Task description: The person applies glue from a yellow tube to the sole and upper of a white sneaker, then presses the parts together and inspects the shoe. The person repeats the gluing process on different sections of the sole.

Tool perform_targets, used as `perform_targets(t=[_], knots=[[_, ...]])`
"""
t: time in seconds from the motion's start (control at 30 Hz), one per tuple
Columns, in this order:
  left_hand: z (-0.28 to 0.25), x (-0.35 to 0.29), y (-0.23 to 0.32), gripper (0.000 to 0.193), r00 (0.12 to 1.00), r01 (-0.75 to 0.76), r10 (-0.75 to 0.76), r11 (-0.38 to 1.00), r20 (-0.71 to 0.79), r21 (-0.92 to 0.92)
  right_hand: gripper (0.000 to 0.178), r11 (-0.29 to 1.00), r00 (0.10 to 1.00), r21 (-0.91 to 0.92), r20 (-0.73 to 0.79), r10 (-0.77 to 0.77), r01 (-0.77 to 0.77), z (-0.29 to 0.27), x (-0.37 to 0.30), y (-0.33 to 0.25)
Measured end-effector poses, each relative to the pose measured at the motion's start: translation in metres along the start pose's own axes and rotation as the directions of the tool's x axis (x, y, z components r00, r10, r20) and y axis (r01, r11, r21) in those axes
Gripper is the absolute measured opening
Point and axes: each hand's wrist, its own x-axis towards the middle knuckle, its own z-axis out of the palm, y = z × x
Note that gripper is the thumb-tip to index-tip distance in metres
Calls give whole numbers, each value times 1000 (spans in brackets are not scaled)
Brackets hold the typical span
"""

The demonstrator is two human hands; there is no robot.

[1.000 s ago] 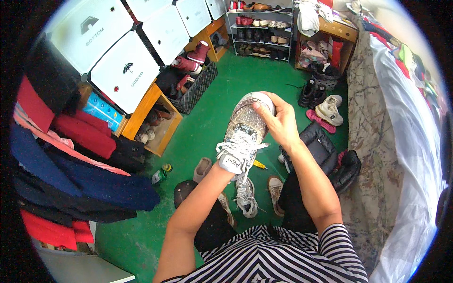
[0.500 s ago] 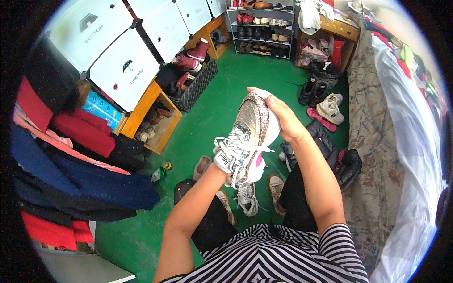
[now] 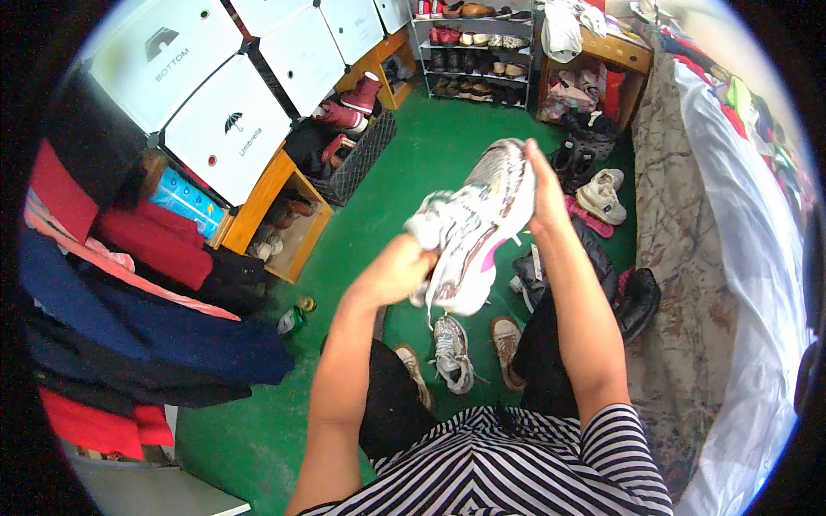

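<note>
Silver sneaker held up between 2 hands above green floor; left hand at collar, fingers hidden, can't tell grip; right hand against toe side, can't tell if clamped; 1 similar shoe below

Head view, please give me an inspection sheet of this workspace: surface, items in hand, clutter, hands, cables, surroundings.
Surface: green floor, with worn, lighter patches.
Items in hand: held sneaker, raised above the floor, glittery with white laces; similar second sneaker on the floor between the person's feet.
Clutter: green bottle-like item at left; black padded item and white shoe at right.
Hands: left hand at the shoe's opening, fingers partly hidden; right hand against the toe end.
Cables: nothing seen.
Surroundings: white cabinets, filled shoe rack, dark crate of footwear.
</note>
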Motion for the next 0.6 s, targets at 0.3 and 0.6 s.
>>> perform_targets(t=[0.3, 0.6], knots=[[-48, -6, -26, 25, 876, -384, 11, 619, -482, -685, 43, 988, 998, -146, -17, -59, 56, -31, 12, -15], [7, 18, 2, 42, 711, -419, 260, 903, -653, -97, 41, 930, 969, -337, 236, -67, 146, 17, -11, 22]])
